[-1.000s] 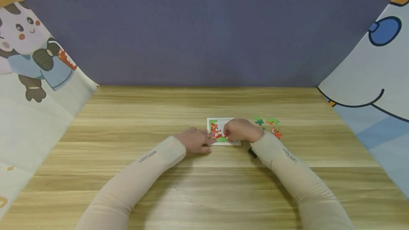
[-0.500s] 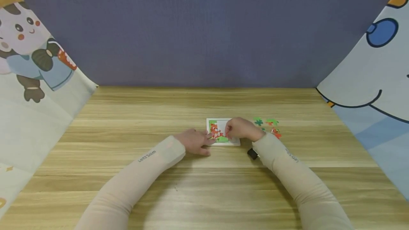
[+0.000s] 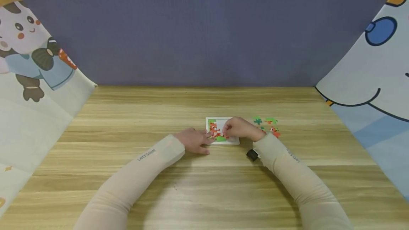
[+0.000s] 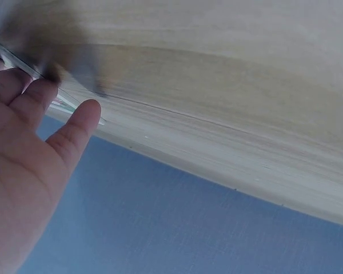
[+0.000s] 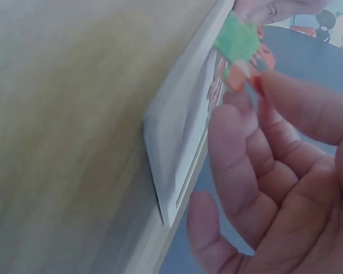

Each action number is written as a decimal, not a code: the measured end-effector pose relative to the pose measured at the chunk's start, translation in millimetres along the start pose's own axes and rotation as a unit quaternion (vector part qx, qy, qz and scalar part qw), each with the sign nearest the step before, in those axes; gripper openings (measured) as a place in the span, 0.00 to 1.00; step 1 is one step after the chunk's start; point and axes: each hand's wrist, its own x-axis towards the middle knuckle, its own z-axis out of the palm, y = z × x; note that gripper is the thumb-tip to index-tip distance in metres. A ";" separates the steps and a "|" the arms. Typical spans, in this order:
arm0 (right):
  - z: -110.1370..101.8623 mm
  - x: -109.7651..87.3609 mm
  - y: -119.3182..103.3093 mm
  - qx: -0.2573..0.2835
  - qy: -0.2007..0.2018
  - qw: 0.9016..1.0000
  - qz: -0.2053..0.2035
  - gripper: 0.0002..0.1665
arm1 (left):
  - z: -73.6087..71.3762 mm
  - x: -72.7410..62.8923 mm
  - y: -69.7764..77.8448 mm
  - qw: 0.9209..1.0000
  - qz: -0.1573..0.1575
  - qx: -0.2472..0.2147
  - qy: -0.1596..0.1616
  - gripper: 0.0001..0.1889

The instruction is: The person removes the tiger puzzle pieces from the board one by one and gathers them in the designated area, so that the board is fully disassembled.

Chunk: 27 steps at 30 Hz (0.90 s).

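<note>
A white puzzle board (image 3: 235, 142) lies on the table, partly covered by both hands. Orange and green pieces (image 3: 213, 127) fill its left side and form a cartoon animal. The left hand (image 3: 193, 140) rests at the board's left edge, fingers extended over it and thumb spread toward the near side. Over the board's right part, the right hand (image 3: 241, 129) pinches a puzzle piece (image 5: 238, 39) between thumb and index finger. That piece is green with orange-red parts, and it shows tilted against the board in the right wrist view.
Several loose puzzle pieces (image 3: 271, 120) lie right of the board, near the right forearm. A black object (image 3: 252, 155) is at the right wrist. A dark blue-grey panel (image 3: 204, 31) rises behind the wooden table (image 3: 143, 109), with cartoon-printed cloths at both sides.
The right hand has shifted slightly at the board, still pinching its piece; its fingers have turned a little. The left hand stays at the board's left edge.
</note>
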 end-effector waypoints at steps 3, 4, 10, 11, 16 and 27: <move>0.5 -1.0 -0.2 0.008 0.008 1.000 0.003 0.07 | 0.0 0.1 -1.2 1.000 -0.001 -0.002 -0.002 0.31; 0.6 -1.3 0.1 0.010 0.009 1.000 0.002 0.07 | 0.1 0.0 -1.5 1.000 -0.001 -0.003 0.000 0.31; 0.4 -2.5 2.7 0.021 0.004 1.000 -0.013 0.05 | -0.5 0.1 -2.7 1.000 0.000 -0.003 0.002 0.31; 0.4 -2.4 2.8 0.021 0.001 1.000 -0.014 0.05 | -0.6 0.2 -2.8 1.000 0.000 -0.003 0.001 0.31; 0.7 -1.8 0.8 0.014 -0.011 0.999 -0.028 0.04 | -0.7 0.6 -3.0 1.000 0.000 0.000 -0.001 0.31; -0.6 -7.1 0.6 0.004 -0.008 0.999 -0.037 0.08 | 0.0 1.0 -0.8 1.000 0.001 -0.001 0.002 0.31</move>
